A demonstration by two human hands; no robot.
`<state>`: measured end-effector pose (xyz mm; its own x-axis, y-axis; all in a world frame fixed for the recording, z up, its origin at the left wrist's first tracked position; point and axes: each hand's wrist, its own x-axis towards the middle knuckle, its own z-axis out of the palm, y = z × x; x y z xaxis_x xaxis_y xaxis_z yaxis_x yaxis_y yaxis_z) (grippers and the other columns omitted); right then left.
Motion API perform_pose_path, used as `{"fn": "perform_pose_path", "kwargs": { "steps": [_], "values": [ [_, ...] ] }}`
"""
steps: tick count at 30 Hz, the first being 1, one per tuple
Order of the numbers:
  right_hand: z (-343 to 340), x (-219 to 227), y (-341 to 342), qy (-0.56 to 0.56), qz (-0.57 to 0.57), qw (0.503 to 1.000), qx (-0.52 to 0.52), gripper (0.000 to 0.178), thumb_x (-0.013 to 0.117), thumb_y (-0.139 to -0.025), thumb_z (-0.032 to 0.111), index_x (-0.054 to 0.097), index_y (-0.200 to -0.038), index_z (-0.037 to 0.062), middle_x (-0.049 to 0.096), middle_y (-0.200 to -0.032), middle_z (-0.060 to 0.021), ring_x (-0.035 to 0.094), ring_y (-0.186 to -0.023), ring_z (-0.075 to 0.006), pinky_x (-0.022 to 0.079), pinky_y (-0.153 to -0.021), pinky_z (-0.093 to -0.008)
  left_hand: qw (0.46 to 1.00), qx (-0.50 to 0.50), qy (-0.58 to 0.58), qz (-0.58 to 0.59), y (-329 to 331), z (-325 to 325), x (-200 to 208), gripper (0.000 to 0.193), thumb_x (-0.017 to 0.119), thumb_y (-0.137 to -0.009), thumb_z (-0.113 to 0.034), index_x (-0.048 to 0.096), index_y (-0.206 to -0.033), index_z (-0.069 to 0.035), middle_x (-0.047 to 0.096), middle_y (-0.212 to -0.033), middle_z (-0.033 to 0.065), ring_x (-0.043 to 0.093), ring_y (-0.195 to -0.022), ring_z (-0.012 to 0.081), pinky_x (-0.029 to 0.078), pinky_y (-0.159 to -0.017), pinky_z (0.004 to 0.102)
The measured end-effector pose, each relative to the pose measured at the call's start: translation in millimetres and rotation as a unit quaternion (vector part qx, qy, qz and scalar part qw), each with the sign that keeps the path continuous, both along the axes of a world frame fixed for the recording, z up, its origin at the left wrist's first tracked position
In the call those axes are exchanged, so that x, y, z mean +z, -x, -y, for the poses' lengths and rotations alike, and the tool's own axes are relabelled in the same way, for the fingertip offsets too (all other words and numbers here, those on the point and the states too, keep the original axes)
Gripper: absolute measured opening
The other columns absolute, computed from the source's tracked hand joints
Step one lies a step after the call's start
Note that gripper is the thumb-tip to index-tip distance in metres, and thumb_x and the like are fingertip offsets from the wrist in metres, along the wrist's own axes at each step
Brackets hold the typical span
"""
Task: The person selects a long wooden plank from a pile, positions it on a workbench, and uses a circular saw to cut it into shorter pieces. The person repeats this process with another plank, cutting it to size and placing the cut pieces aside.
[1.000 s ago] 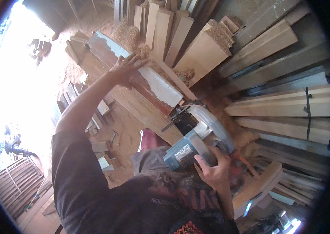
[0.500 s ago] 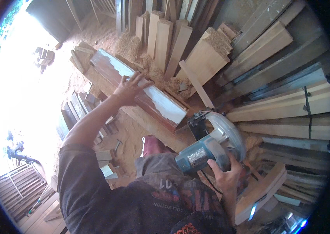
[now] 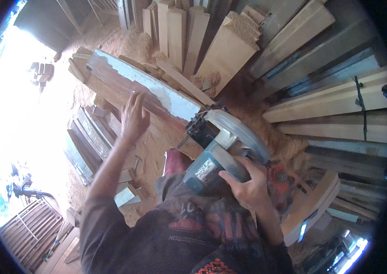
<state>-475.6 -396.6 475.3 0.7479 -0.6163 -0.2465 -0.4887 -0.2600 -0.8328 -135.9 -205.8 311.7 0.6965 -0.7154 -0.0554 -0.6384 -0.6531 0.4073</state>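
Note:
My right hand [image 3: 248,185] is wrapped around the rear handle of a teal circular saw [image 3: 212,166]. The saw's base meets the right end of a long board [image 3: 168,101], which has flaking white paint and reddish-brown bare wood. From the front of the saw, a narrow pale wooden strip [image 3: 186,82] runs up along the board's far side. Beside the board's near edge is my left hand [image 3: 135,119], fingers extended and holding nothing; whether the fingertips touch the wood I cannot tell. The saw's blade is hidden by its guard.
A timber beam [image 3: 104,89] lies under the board. Sawdust-covered planks [image 3: 175,39] stand at the back, and long boards [image 3: 326,102] are stacked at the right. Offcuts [image 3: 90,132] and a bolt-like metal piece [image 3: 136,163] lie on the sawdust at left.
The saw has moved left, with its strip, against the board's right end. My left hand has come off the painted top toward the near edge. The view has shifted slightly.

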Motion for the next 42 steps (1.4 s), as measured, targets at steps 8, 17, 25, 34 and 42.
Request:
{"fn": "perform_pose_path", "kwargs": {
  "steps": [8,17,25,34,42],
  "values": [
    [9,-16,-20,-0.012,0.031,0.996,0.078,0.031,0.09,-0.088,0.018,0.077,-0.112,0.0046,0.081,-0.096,-0.0178,0.082,-0.088,-0.0305,0.063,-0.078,-0.0398,0.776,0.195,0.184,-0.571,135,11,-23,0.035,0.055,-0.117,-0.034,0.065,-0.111,-0.001,0.067,-0.088,0.0047,0.066,-0.079,0.0154,0.056,-0.074,0.033],
    [10,-19,-22,0.03,0.033,0.996,0.083,0.027,0.089,-0.089,0.016,0.076,-0.11,0.0063,0.08,-0.093,-0.0177,0.081,-0.087,-0.0337,0.062,-0.075,-0.0411,0.867,0.159,0.195,-0.43,156,4,-39,0.034,0.055,-0.116,-0.035,0.064,-0.108,-0.003,0.057,-0.085,0.0,0.053,-0.081,0.0118,0.046,-0.071,0.031],
    [14,-21,-22,0.038,0.051,0.994,0.091,0.029,0.089,-0.088,0.012,0.075,-0.112,0.003,0.08,-0.091,-0.0169,0.081,-0.083,-0.0287,0.062,-0.074,-0.0382,0.875,0.226,0.174,-0.391,165,14,-33,0.038,0.059,-0.113,-0.034,0.064,-0.099,0.001,0.062,-0.081,0.0158,0.059,-0.08,0.022,0.051,-0.075,0.0416],
    [24,-20,-16,0.017,-0.028,0.991,0.13,0.034,0.088,-0.087,0.019,0.074,-0.116,0.0066,0.08,-0.094,-0.0185,0.081,-0.086,-0.0332,0.063,-0.075,-0.0421,0.855,0.265,0.175,-0.41,168,17,-37,0.039,0.061,-0.111,-0.032,0.063,-0.093,0.002,0.058,-0.077,0.0123,0.054,-0.078,0.0153,0.049,-0.072,0.0392],
    [23,-29,-13,0.03,0.035,0.989,0.138,0.031,0.087,-0.088,0.011,0.074,-0.115,0.0027,0.079,-0.092,-0.0187,0.081,-0.084,-0.0309,0.062,-0.07,-0.038,0.816,0.319,0.191,-0.443,174,21,-30,0.038,0.065,-0.111,-0.03,0.063,-0.086,0.0,0.056,-0.077,-0.0016,0.049,-0.077,0.0084,0.043,-0.066,0.032]
  ]
}}
